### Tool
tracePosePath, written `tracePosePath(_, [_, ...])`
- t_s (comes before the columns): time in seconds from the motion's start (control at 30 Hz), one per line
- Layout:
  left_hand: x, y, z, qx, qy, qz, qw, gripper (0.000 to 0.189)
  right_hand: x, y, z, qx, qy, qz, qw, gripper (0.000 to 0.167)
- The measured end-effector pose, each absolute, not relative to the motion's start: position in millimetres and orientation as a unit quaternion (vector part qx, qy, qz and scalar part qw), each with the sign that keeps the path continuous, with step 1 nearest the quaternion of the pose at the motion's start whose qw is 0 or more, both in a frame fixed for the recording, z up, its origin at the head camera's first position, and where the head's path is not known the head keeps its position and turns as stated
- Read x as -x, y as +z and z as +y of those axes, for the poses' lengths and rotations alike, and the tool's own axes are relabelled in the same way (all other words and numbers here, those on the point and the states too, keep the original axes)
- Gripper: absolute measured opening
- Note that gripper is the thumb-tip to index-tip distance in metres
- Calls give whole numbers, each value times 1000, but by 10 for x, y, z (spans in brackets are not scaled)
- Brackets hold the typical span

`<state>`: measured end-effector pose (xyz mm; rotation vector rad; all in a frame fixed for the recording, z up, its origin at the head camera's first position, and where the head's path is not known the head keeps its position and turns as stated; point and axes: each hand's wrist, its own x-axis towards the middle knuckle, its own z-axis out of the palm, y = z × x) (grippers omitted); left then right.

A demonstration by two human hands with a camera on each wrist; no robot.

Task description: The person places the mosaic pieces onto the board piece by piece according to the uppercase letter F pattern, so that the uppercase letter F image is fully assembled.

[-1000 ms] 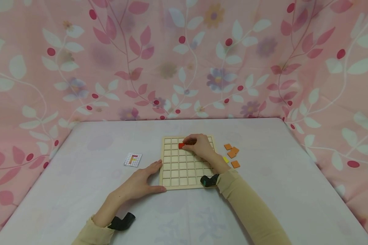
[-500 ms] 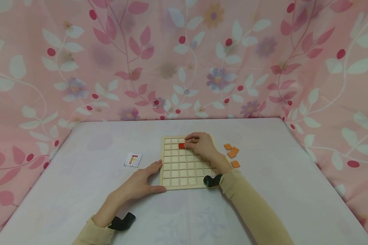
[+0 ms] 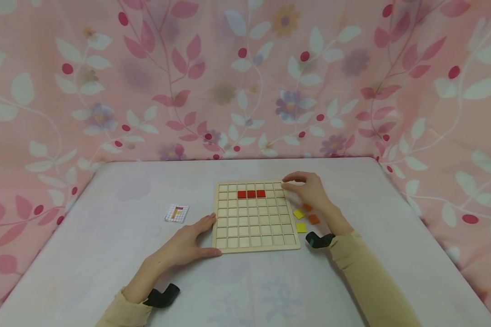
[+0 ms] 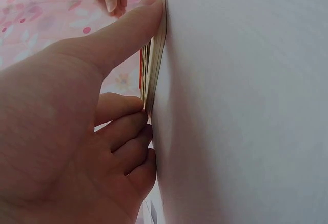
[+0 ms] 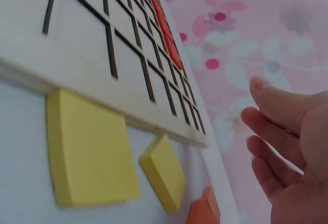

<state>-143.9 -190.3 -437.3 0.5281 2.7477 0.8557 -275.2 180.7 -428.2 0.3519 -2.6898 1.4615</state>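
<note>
A square wooden grid board (image 3: 249,222) lies on the table with three red tiles (image 3: 251,194) in a row near its far side. My left hand (image 3: 182,243) rests at the board's near left corner, its thumb on the front edge and its fingers along the left edge. In the left wrist view the thumb (image 4: 130,26) presses against the board's edge. My right hand (image 3: 311,190) is raised by the board's far right corner. No tile shows in its fingers in the right wrist view. Below it lie orange tiles (image 3: 313,219), partly hidden, and two yellow tiles (image 3: 301,228).
To the left of the board lies a small printed pattern card (image 3: 177,213) with a coloured grid. A white cloth covers the table (image 3: 245,290). Behind it hangs a pink floral curtain (image 3: 245,91).
My right hand has moved right from the board's red row to its far right corner, and three red tiles now show. The left hand has stayed in place.
</note>
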Motion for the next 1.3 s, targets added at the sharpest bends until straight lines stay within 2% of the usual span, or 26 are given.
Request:
tracePosePath(0.47, [1436, -4373, -1907, -183, 289, 934, 106, 99, 2655, -4388, 2398, -72, 454, -887, 42, 31])
tracePosePath(0.97, [1436, -4373, -1894, -180, 289, 934, 108, 98, 2636, -4595, 2453, -66, 455, -888, 23, 31])
tracePosePath(1.3, [1427, -4366, -1897, -182, 287, 935, 101, 99, 2621, -4592, 2401, -87, 472, -877, 15, 32])
